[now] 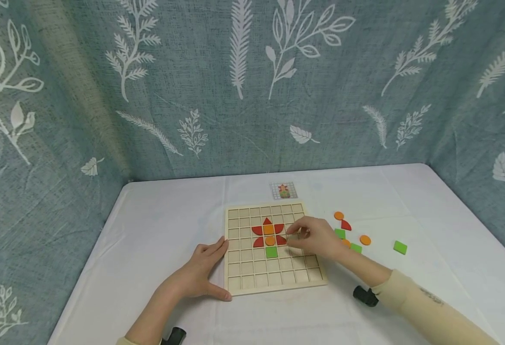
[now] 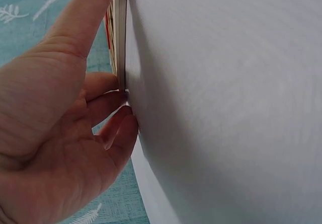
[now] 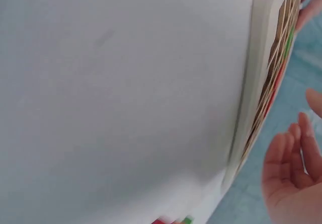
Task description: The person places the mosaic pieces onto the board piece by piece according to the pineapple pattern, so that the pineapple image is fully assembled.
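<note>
A wooden grid board (image 1: 248, 282) lies on the table, holding a figure of flat pieces: a red triangle (image 1: 267, 221), an orange square (image 1: 268, 229), an orange disc (image 1: 270, 241), a green square (image 1: 271, 252) and several red quarter-circle pieces (image 1: 257, 230). My left hand (image 1: 198, 270) rests at the board's left side, its thumb by the near corner and its fingertips against the edge. Over the board's right part hovers my right hand (image 1: 314, 235), fingertips close to the lower right red piece (image 1: 280, 240). In the right wrist view its thumb and fingers stand apart, with nothing between them.
A small pattern card (image 1: 284, 190) lies behind the board. Loose pieces are scattered to the right, among them an orange disc (image 1: 365, 240), a red quarter circle (image 1: 346, 225) and a green square (image 1: 400, 247). A patterned curtain (image 1: 243, 120) hangs behind the white table (image 1: 170, 206).
</note>
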Tool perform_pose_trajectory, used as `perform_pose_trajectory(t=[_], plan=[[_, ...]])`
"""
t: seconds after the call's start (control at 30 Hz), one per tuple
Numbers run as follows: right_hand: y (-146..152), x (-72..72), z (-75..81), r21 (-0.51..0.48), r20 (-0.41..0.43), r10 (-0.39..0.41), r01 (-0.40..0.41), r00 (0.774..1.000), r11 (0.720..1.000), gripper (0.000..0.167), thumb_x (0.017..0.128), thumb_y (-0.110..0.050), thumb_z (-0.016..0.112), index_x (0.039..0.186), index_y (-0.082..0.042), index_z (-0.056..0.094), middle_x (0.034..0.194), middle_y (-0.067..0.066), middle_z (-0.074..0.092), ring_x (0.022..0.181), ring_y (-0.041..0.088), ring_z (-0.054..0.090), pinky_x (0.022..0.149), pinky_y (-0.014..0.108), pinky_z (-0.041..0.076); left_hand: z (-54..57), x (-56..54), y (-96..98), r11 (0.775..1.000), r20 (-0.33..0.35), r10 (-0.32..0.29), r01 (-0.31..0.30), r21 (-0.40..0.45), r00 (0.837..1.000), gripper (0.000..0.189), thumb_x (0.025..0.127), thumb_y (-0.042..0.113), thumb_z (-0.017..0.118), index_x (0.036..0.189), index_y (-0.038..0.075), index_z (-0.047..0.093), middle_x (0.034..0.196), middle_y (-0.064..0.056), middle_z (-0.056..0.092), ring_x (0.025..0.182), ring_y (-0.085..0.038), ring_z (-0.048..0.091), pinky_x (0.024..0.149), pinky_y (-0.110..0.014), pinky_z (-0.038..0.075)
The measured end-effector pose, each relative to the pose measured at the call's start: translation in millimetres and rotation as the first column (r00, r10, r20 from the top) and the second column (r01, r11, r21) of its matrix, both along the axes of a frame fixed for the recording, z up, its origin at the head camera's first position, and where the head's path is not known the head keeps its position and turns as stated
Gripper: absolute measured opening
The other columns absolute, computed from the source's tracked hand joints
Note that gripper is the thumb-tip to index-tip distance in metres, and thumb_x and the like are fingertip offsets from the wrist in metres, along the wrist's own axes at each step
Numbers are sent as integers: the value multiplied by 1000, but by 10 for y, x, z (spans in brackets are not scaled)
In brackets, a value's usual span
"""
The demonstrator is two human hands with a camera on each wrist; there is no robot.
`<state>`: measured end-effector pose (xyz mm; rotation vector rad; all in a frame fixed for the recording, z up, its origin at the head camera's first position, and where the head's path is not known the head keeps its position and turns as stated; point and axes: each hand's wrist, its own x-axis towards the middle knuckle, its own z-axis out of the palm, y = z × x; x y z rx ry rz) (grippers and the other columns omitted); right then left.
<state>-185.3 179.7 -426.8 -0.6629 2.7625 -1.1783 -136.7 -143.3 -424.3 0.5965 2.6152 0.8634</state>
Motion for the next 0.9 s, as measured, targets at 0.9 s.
perform_pose_trajectory(t=[0.9], plan=[[970, -204, 70, -206, 372, -334, 428, 866, 880, 55, 90, -34, 70, 130, 0, 55, 113, 6, 64, 102, 22, 60, 88, 31, 46, 15, -6, 9, 1000, -3, 0, 0, -7, 1000, 121, 56, 42, 93, 151, 0, 30, 159, -15, 22, 130, -33, 29, 105, -54, 33]])
